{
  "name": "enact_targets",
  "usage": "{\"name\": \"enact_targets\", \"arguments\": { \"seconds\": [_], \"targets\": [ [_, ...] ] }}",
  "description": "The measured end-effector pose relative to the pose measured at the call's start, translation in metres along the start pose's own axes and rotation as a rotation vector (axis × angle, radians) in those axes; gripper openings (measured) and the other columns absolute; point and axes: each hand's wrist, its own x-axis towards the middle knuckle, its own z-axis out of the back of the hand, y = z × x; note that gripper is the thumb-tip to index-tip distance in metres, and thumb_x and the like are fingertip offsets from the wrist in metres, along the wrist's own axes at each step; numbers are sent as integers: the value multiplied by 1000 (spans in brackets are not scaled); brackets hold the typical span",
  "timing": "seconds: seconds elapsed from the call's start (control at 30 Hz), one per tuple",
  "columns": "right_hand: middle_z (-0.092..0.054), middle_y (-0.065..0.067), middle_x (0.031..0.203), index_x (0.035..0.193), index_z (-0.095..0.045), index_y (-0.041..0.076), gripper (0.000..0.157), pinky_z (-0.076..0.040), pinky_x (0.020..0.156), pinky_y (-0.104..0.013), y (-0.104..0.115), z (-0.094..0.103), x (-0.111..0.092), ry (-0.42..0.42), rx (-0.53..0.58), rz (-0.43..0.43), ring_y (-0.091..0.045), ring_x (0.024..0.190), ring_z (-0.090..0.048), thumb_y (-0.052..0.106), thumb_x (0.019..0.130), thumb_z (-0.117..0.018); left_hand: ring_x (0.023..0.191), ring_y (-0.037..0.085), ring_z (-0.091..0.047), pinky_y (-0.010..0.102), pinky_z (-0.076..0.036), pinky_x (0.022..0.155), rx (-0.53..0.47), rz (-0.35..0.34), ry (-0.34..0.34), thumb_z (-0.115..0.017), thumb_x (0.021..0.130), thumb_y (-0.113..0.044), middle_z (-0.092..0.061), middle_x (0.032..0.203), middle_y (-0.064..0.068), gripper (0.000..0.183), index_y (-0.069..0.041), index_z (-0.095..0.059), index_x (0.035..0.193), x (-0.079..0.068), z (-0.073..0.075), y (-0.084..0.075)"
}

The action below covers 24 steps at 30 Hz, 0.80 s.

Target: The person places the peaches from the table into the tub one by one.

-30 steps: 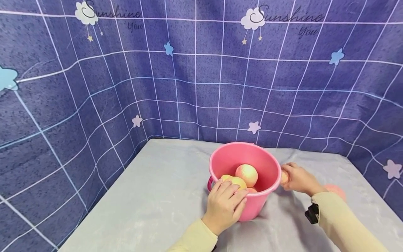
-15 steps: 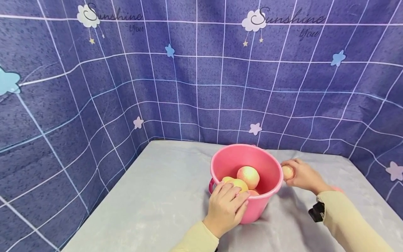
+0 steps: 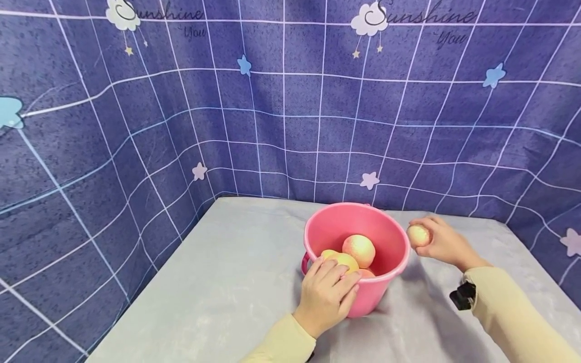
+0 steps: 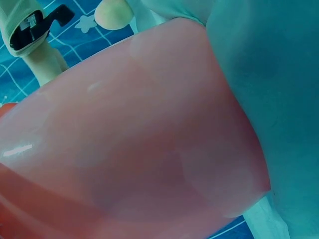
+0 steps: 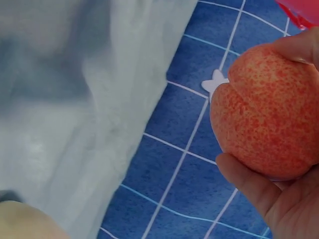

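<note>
In the head view a pink bucket stands on the table, leaning slightly toward me. Inside lie a red-and-yellow peach, yellow fruits whose kind is unclear, and a pinkish one mostly behind the near rim. My left hand grips that near rim, fingers curled over it; in the left wrist view the bucket's wall fills most of the picture. Just right of the bucket, my right hand holds another peach at about rim height, thumb and fingers around it, as the right wrist view shows with the peach up close.
Grey cloth covers the table. A blue checked curtain with stars and clouds hangs behind and at the sides. A black band sits at my right wrist. In the left wrist view an orange patch shows at the left edge.
My right hand with the peach has moved up and slightly right beside the bucket. A pinkish round thing behind the right forearm is now hidden. The left hand stays on the rim.
</note>
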Motion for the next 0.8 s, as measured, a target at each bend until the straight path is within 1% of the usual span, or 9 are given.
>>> {"name": "enact_targets", "arguments": {
  "seconds": [0.1,0.23,0.3,0.4,0.5,0.67,0.8],
  "targets": [
    [-56,-20,102,106,-64,3,55,-45,65,-44,5,6,3,-27,-8,21,-34,83,-58,7,53,-81,85,19,-62,37,-47,87,2,0,4,-47,94,-27,-66,86,-2,29,-21,-75,93,0,1,0],
    [-55,-22,104,105,-64,3,55,-45,67,-50,12,9,4,-102,-13,44,-38,88,-57,5,53,-81,85,19,-62,37,-47,87,6,4,7,-47,94,-27,-66,86,-2,29,-21,-75,93,-2,2,0],
    [-54,-21,105,105,-64,3,55,-44,69,-51,15,10,4,-139,-3,59,-38,90,-56,3,53,-80,85,19,-62,38,-47,88,6,6,3,-47,94,-27,-66,86,-2,29,-21,-75,93,-2,3,-1],
    [-54,-22,105,105,-64,2,56,-42,70,-49,18,12,6,-187,16,84,-38,90,-55,1,52,-80,86,19,-62,38,-47,89,5,9,2,-47,94,-27,-66,86,-2,28,-21,-75,93,-2,3,-1],
    [-54,-21,106,105,-64,3,56,-40,71,-47,22,17,9,-207,25,85,-38,91,-55,1,52,-81,86,19,-62,38,-47,88,4,11,6,-48,94,-27,-66,87,-2,28,-20,-75,94,-1,3,-1],
    [-54,-20,108,107,-64,4,58,-39,72,-45,26,24,10,-206,22,85,-38,92,-55,3,52,-83,86,19,-62,37,-47,89,1,22,18,-47,94,-27,-65,86,-2,28,-20,-74,93,0,4,-1],
    [-55,-19,109,107,-64,4,59,-39,74,-45,31,30,11,-216,11,99,-38,93,-55,3,51,-83,86,19,-62,37,-47,87,4,19,14,-48,94,-26,-65,86,-2,28,-20,-75,93,0,4,-3]
  ]
}}
